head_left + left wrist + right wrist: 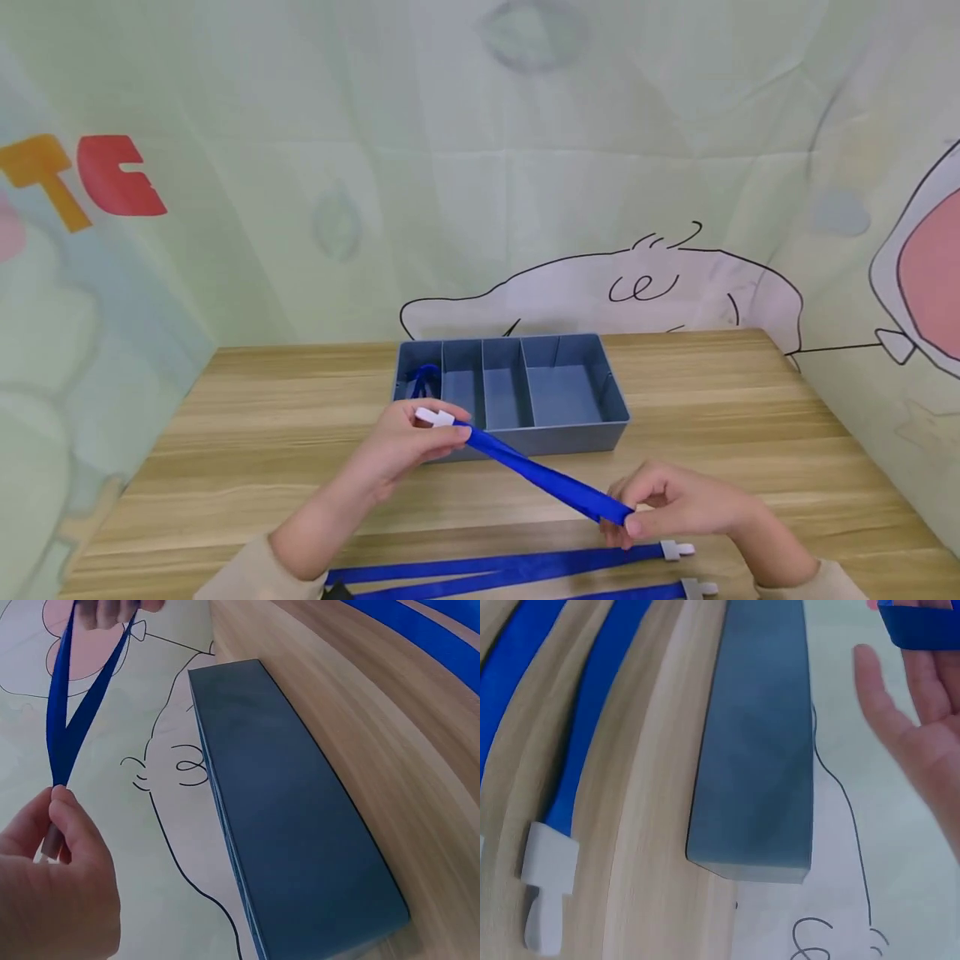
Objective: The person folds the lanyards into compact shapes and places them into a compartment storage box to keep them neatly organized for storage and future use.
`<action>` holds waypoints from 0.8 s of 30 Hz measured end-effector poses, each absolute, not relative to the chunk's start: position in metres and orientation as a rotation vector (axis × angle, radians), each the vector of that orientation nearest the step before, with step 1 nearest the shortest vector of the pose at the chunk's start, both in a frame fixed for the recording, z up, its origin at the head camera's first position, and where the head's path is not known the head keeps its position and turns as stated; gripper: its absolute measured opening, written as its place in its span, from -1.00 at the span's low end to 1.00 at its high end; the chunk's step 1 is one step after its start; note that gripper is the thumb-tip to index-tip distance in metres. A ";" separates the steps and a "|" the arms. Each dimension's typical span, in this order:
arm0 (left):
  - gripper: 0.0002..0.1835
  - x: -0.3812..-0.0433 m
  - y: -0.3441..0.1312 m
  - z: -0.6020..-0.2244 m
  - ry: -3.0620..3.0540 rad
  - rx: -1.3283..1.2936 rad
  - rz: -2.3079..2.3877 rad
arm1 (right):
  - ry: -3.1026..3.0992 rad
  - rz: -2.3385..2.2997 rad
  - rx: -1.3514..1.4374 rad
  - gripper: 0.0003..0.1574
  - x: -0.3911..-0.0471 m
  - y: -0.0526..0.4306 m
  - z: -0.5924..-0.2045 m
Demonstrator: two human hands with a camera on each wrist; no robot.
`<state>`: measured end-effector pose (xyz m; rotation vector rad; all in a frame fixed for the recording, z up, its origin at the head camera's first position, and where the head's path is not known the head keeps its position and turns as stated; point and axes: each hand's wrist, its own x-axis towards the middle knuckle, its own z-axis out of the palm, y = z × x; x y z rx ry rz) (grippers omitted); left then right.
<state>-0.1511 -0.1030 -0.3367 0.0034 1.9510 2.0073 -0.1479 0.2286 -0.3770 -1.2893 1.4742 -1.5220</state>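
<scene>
A blue lanyard (536, 475) with a white plastic clip (435, 417) is stretched between both hands above the table. My left hand (397, 446) pinches it just beside the clip, in front of the tray's left end. Lower and to the right, my right hand (686, 500) holds the strap's looped end between thumb and fingers. The two strands meet at the left fingertips in the left wrist view. Behind the hands stands a grey-blue divided tray (540, 442), and a folded blue lanyard (426, 379) lies in its leftmost compartment.
More blue lanyards (480, 568) with white clips (675, 550) lie along the near part of the wooden table (285, 400). A small black object (337, 592) shows at the bottom edge. A printed cloth backdrop (375, 167) rises behind the table.
</scene>
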 end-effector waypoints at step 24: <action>-0.70 -0.139 -0.120 -0.351 2.037 -0.030 2.030 | 1.730 -1.922 -0.773 -0.63 -0.157 0.237 -0.375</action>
